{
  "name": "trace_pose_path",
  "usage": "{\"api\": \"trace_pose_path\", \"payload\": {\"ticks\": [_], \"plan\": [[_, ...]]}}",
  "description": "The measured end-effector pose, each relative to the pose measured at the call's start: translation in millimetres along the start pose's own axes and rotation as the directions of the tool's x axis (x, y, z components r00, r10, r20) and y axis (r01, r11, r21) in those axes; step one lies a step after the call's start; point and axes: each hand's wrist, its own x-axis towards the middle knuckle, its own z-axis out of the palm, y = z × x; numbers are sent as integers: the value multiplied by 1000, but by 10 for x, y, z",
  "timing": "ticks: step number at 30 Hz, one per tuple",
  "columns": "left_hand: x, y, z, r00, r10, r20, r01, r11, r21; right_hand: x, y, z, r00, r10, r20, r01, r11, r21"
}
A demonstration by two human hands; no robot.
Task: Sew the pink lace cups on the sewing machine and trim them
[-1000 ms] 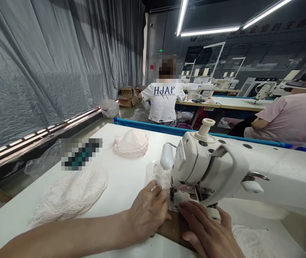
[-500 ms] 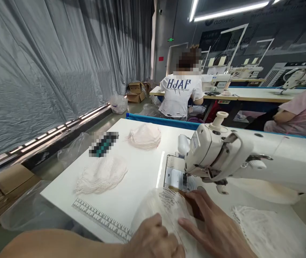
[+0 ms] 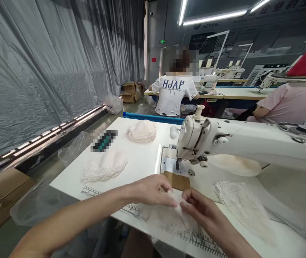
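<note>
Between both hands hangs a piece of sheer white lace fabric (image 3: 163, 216), draped over the printed ruler at the table's front edge. My left hand (image 3: 156, 191) pinches the fabric's upper edge. Close beside it, my right hand (image 3: 199, 208) pinches the same edge between thumb and fingers. Just beyond the hands is the white sewing machine (image 3: 195, 138), its needle area above a metal plate (image 3: 169, 165). A brown block (image 3: 176, 181) lies in front of that plate.
Stacks of pale lace pieces (image 3: 104, 166) and pale pink pieces (image 3: 142, 131) lie on the left of the table. More lace (image 3: 245, 204) sits right of my hands. Co-workers (image 3: 175, 94) sit ahead beyond a blue edge strip (image 3: 153, 117).
Both hands have drawn the lace back from the machine toward the table's front edge. They are now closer together at its edge. The view has turned slightly right.
</note>
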Motion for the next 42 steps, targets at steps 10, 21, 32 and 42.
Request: {"api": "trace_pose_path", "payload": {"ticks": [10,21,32,42], "plan": [[-748,98,563,944,-277,177,322,668,-671,-700,-228,177,953,146,265,-268,816,512],[-921,-43,1091,906,-360,221,416,667,-619,-1202,-1,213,879,143,454,-344,851,397],[-1039,-103,1210,926,-334,176,365,671,-645,-1301,65,576,919,154,364,-307,858,412],[-1025,-75,1195,961,-233,148,277,816,-507,-1298,48,635,925,218,311,-333,858,390]]}}
